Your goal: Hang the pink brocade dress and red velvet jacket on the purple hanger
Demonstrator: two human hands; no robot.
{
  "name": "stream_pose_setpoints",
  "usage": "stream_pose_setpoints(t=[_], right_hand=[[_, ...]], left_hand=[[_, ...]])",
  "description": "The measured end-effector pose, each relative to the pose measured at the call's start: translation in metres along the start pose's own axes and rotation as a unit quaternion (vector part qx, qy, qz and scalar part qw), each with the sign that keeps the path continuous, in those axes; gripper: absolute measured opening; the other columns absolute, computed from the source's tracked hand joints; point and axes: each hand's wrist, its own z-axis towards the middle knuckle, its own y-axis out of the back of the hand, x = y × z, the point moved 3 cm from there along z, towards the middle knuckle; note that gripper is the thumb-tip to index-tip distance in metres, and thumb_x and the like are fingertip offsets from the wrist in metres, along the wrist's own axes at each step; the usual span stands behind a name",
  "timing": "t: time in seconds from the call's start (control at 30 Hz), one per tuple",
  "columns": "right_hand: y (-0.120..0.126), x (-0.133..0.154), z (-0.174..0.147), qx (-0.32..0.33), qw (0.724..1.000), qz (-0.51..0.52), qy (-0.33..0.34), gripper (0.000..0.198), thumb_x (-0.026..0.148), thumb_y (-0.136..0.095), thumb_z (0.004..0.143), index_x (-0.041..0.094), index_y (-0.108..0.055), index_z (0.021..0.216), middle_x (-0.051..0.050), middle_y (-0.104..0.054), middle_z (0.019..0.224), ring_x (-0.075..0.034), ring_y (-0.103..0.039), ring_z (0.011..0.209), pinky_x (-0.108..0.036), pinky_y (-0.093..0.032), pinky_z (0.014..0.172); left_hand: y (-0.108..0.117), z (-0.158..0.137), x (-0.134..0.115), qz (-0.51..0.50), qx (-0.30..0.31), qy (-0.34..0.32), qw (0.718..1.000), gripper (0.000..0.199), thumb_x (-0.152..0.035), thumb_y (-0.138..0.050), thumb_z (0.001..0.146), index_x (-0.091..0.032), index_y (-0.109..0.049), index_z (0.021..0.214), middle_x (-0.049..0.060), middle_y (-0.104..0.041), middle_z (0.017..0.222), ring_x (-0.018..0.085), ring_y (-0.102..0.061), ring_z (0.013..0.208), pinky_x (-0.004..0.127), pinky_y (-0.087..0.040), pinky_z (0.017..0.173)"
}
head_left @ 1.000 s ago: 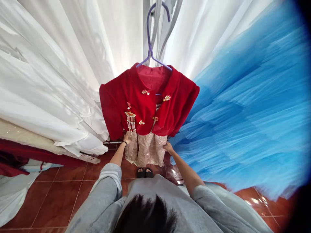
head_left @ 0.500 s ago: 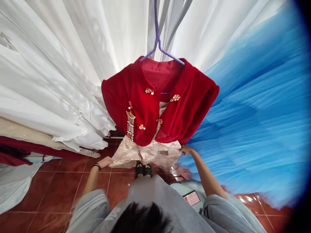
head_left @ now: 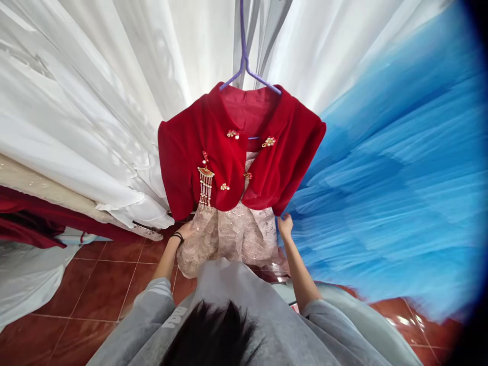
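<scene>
Cropped velvet jacket (head_left: 229, 162) is plain red; flower fastenings (head_left: 269, 142), white, gold and red; hanger (head_left: 244, 58), purple. Dress (head_left: 231, 231) is pale pink with glinting mottled pattern. Tulle (head_left: 389, 188) is blue.

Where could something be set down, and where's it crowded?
Red floor tiles lie bare at the picture's lower left, between pale cloth and the gray left sleeve, and lower right, below blue tulle. Crowded: centre, with the red velvet jacket and beige skirt.

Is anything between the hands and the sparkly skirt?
Nothing visible: the left hand is at the left edge of the skirt, the right hand beside its right edge. The red jacket hangs above both hands.
</scene>
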Motion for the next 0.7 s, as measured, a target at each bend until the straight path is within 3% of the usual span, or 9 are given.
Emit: stream_pose_setpoints(t=[0.1, 0.17, 0.23, 0.3, 0.37, 0.47, 0.53, 0.63, 0.7], right_hand=[[0.035, 0.054, -0.005, -0.129, 0.983, 0.088, 0.101, 0.065, 0.03, -0.046, 0.088, 0.01, -0.035, 0.148, -0.022, -0.049, 0.145, -0.028, -0.053, 0.131, -0.046, -0.043, 0.11], [0.061, 0.115, -0.02, -0.234, 0.935, 0.141, 0.227, 0.073, 0.041, -0.048, 0.09, 0.015, -0.025, 0.154, -0.02, -0.035, 0.155, -0.029, -0.037, 0.144, -0.051, -0.035, 0.116], [0.079, 0.184, -0.04, -0.283, 0.896, 0.144, 0.311, 0.089, 0.049, -0.055, 0.086, 0.017, -0.013, 0.157, -0.02, -0.021, 0.161, -0.031, -0.02, 0.152, -0.058, -0.025, 0.12], [0.09, 0.246, -0.056, -0.287, 0.883, 0.123, 0.35, 0.104, 0.055, -0.062, 0.08, 0.016, -0.004, 0.158, -0.022, -0.006, 0.164, -0.036, -0.005, 0.155, -0.065, -0.02, 0.119], [0.099, 0.287, -0.06, -0.274, 0.891, 0.102, 0.349, 0.105, 0.053, -0.063, 0.079, 0.018, -0.004, 0.158, -0.021, 0.0, 0.165, -0.039, 0.003, 0.155, -0.073, -0.017, 0.114], [0.123, 0.301, -0.041, -0.253, 0.904, 0.084, 0.335, 0.088, 0.04, -0.061, 0.082, 0.022, -0.018, 0.157, -0.017, -0.009, 0.165, -0.04, -0.002, 0.154, -0.077, -0.015, 0.111], [0.145, 0.29, -0.02, -0.227, 0.901, 0.083, 0.361, 0.07, 0.03, -0.058, 0.084, 0.024, -0.036, 0.151, -0.014, -0.028, 0.161, -0.036, -0.02, 0.152, -0.07, -0.021, 0.115], [0.181, 0.273, 0.01, -0.177, 0.893, 0.13, 0.393, 0.045, 0.018, -0.053, 0.086, 0.019, -0.062, 0.131, -0.012, -0.06, 0.136, -0.025, -0.054, 0.128, -0.048, -0.04, 0.112], [0.202, 0.271, 0.025, -0.133, 0.899, 0.186, 0.373, 0.033, 0.014, -0.054, 0.087, 0.01, -0.07, 0.115, -0.013, -0.072, 0.112, -0.019, -0.066, 0.1, -0.036, -0.051, 0.097]], left_hand=[[0.026, 0.006, -0.058, -0.033, -0.032, -0.087, 0.995, 0.031, -0.05, -0.064, 0.074, -0.019, -0.067, 0.077, 0.006, -0.072, 0.077, 0.021, -0.066, 0.07, 0.031, -0.053, 0.072], [0.048, 0.007, -0.116, -0.071, -0.193, -0.196, 0.959, 0.034, -0.047, -0.052, 0.087, -0.017, -0.067, 0.091, 0.009, -0.072, 0.09, 0.02, -0.068, 0.078, 0.032, -0.054, 0.079], [0.057, 0.006, -0.178, -0.054, -0.398, -0.262, 0.878, 0.042, -0.045, -0.056, 0.087, -0.015, -0.063, 0.115, 0.015, -0.067, 0.119, 0.025, -0.064, 0.111, 0.038, -0.05, 0.099], [0.051, 0.015, -0.235, 0.008, -0.454, -0.287, 0.843, 0.076, -0.047, -0.073, 0.076, -0.013, -0.048, 0.14, 0.022, -0.044, 0.151, 0.034, -0.037, 0.144, 0.048, -0.033, 0.118], [0.044, 0.03, -0.274, 0.047, -0.443, -0.276, 0.851, 0.1, -0.046, -0.081, 0.069, -0.009, -0.035, 0.149, 0.026, -0.022, 0.162, 0.041, -0.011, 0.154, 0.058, -0.016, 0.124], [0.057, 0.047, -0.292, 0.052, -0.41, -0.263, 0.872, 0.101, -0.04, -0.08, 0.074, -0.009, -0.026, 0.154, 0.023, -0.005, 0.166, 0.041, 0.014, 0.154, 0.065, -0.002, 0.123], [0.083, 0.05, -0.284, 0.034, -0.4, -0.286, 0.87, 0.093, -0.033, -0.075, 0.081, -0.009, -0.024, 0.154, 0.02, -0.002, 0.167, 0.036, 0.018, 0.154, 0.062, 0.0, 0.125], [0.129, 0.051, -0.263, 0.015, -0.371, -0.345, 0.862, 0.077, -0.025, -0.065, 0.089, -0.008, -0.027, 0.153, 0.016, -0.014, 0.166, 0.029, 0.002, 0.157, 0.052, -0.006, 0.129], [0.154, 0.054, -0.254, 0.011, -0.338, -0.367, 0.867, 0.061, -0.024, -0.06, 0.092, -0.011, -0.039, 0.147, 0.013, -0.034, 0.16, 0.025, -0.018, 0.155, 0.046, -0.014, 0.129]])
